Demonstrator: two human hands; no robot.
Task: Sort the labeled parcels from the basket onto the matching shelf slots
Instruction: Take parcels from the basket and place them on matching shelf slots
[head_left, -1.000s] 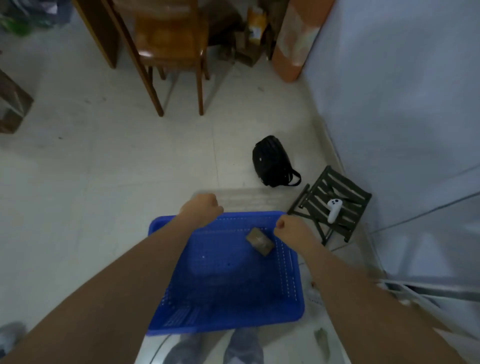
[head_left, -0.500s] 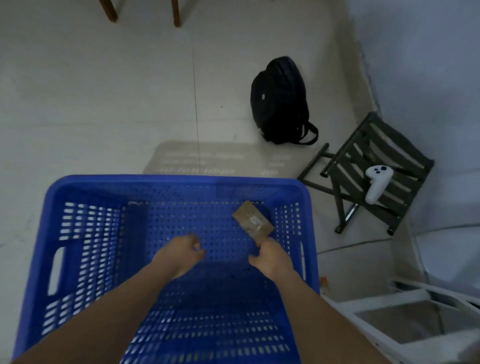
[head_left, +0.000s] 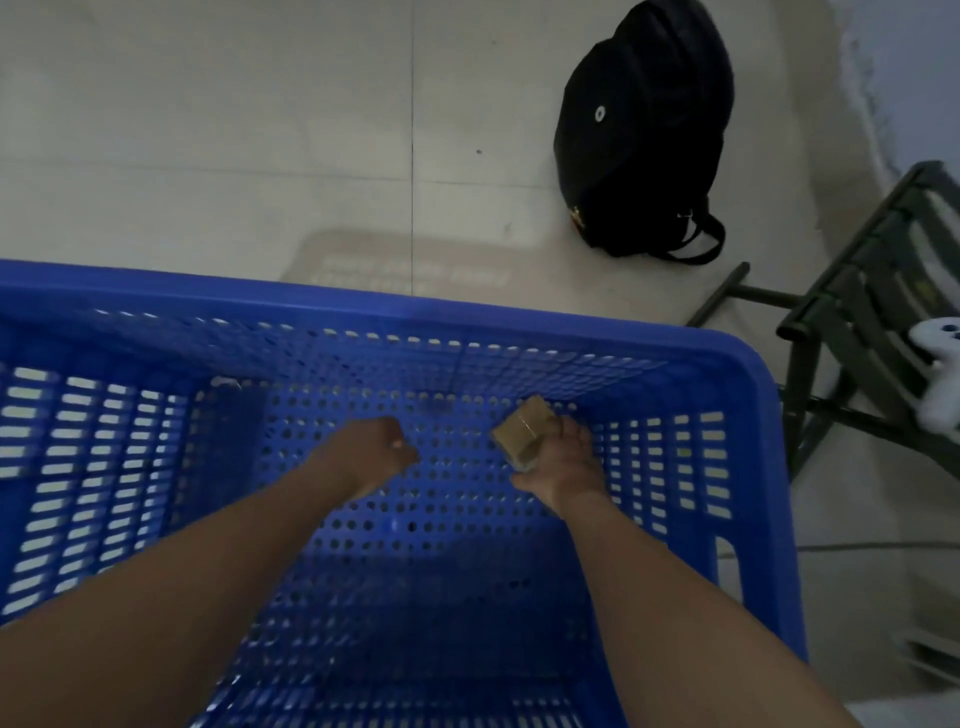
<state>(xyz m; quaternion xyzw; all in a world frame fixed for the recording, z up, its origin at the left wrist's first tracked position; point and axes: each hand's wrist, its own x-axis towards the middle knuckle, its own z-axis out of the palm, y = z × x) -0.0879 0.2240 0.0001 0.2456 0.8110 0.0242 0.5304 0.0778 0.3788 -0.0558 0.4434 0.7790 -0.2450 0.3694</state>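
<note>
With the small brown cardboard parcel (head_left: 522, 433) low at the two o'clock corner of the blue perforated plastic basket (head_left: 363, 306), the right hand (head_left: 558, 457) curled its fingers round it while the left hand (head_left: 376, 451) stayed fisted and empty, so a one-sided grasp risked dropping it.

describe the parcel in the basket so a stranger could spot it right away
Look into the big blue perforated basket on the tiled floor. Near its far right inner corner the right hand grips a small brown cardboard parcel, taped across. It is the only brown thing there; the left hand holds nothing.
</note>
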